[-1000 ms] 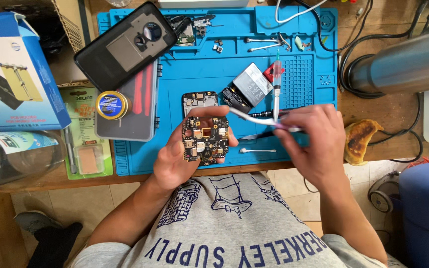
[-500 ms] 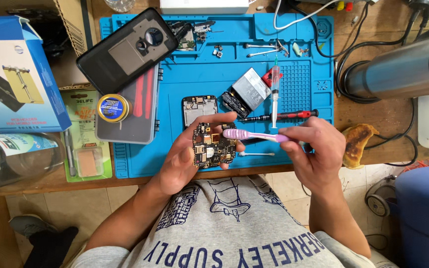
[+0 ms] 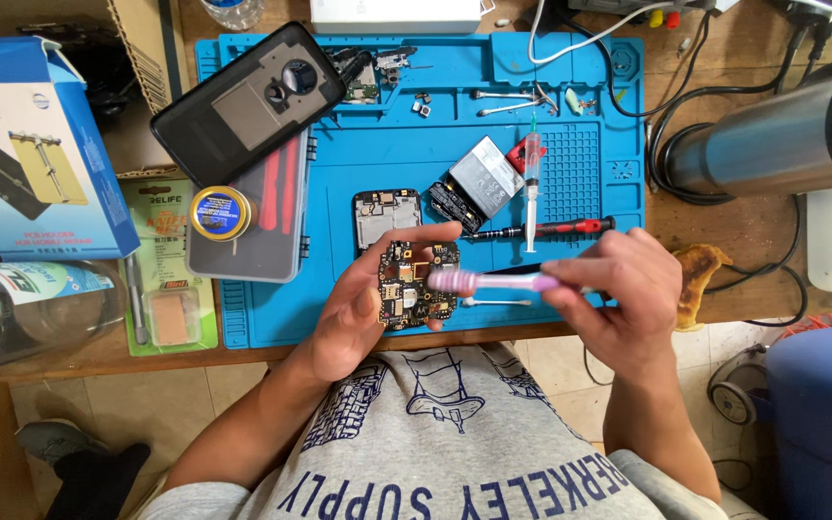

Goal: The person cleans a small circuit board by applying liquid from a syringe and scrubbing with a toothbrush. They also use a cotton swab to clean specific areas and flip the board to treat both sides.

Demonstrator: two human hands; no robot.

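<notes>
My left hand (image 3: 353, 313) holds a small black phone circuit board (image 3: 416, 286) by its edges, above the near edge of the blue work mat (image 3: 339, 173). My right hand (image 3: 618, 294) grips a pink toothbrush (image 3: 493, 281) by the handle. The brush head lies across the board's right half, touching it or just above it.
On the mat lie a black phone back cover (image 3: 247, 101), a second small board (image 3: 385, 214), a battery module (image 3: 483, 178), a syringe (image 3: 532, 178), a red-handled screwdriver (image 3: 551, 228), tweezers (image 3: 512, 96) and a cotton swab (image 3: 498, 301). A round tin (image 3: 219, 212) and a blue box (image 3: 26, 154) stand left. A metal cylinder (image 3: 772, 140) juts in at right.
The toothbrush came down from above the board onto it, and its head has slid lower across the board. My left hand tilted the board slightly to the right.
</notes>
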